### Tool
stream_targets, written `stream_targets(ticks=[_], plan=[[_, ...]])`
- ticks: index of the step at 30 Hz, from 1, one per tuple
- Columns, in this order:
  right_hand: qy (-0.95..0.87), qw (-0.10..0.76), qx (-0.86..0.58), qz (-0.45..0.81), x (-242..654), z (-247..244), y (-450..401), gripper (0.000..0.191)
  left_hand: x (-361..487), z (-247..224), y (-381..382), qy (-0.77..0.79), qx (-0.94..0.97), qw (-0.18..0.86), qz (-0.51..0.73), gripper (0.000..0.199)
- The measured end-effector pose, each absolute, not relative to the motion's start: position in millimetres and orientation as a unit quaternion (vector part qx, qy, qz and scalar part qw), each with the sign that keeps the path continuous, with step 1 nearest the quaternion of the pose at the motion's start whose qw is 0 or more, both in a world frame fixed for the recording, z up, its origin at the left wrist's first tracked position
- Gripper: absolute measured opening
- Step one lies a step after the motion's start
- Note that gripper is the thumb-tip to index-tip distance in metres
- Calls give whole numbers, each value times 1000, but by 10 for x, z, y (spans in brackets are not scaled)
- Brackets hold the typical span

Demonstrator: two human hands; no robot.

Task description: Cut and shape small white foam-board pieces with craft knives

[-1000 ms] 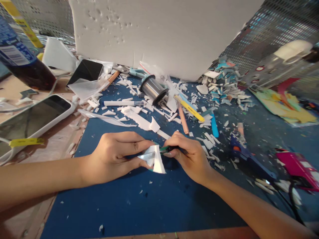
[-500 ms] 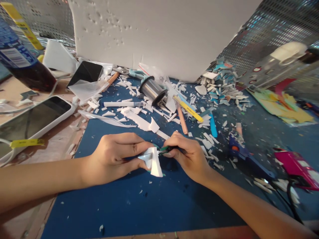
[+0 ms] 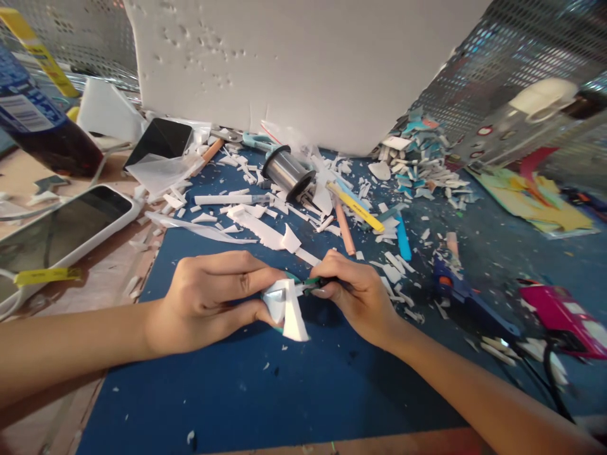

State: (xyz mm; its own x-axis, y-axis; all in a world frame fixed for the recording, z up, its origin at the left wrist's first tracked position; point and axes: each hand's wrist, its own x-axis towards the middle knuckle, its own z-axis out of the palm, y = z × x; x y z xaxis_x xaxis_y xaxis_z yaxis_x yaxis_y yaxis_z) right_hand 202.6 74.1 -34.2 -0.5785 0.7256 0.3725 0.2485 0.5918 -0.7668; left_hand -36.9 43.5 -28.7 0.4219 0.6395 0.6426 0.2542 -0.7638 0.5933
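My left hand pinches a small white foam piece between thumb and fingers. The piece has a bluish-grey hollow side and thin green edges, partly hidden by the fingers. On its right, my right hand is closed around the dark handle of a craft knife. The short pale blade meets the upper right edge of the foam. Both hands are just above a blue cutting mat. Beyond the knuckles lies a long white foam offcut.
Foam scraps surround a wire spool, a yellow cutter and light-blue-handled scissors. To the left are a phone and a bottle of dark drink. A blue glue gun and pink box are at right.
The foam piece has turned slightly and its lower end has shifted a little in my left hand. The knife stays against its right edge. The whole view has drifted slightly.
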Motion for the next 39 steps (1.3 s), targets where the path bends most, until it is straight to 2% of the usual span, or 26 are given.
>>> stream_targets(ticks=[7,12,18,23,30,33,39], plan=[[-806,358,-294,369,2017,-325,729,34,-293,-345,427,230,870,166,403,25],[-770,359,-348,396,2028,-309,713,36,-286,-330,445,293,851,141,413,24],[-732,341,-414,422,2022,-240,679,47,-299,-340,443,357,827,143,411,43],[-655,306,-425,544,1969,-159,642,47,-306,-312,433,385,817,136,406,41],[-464,228,-335,788,1921,-163,576,41,-273,-272,440,393,816,148,398,45],[-417,202,-349,815,1892,-151,554,30,-261,-272,442,392,816,146,399,47],[-394,194,-360,823,1863,-144,542,25,-276,-305,438,402,812,157,393,48]])
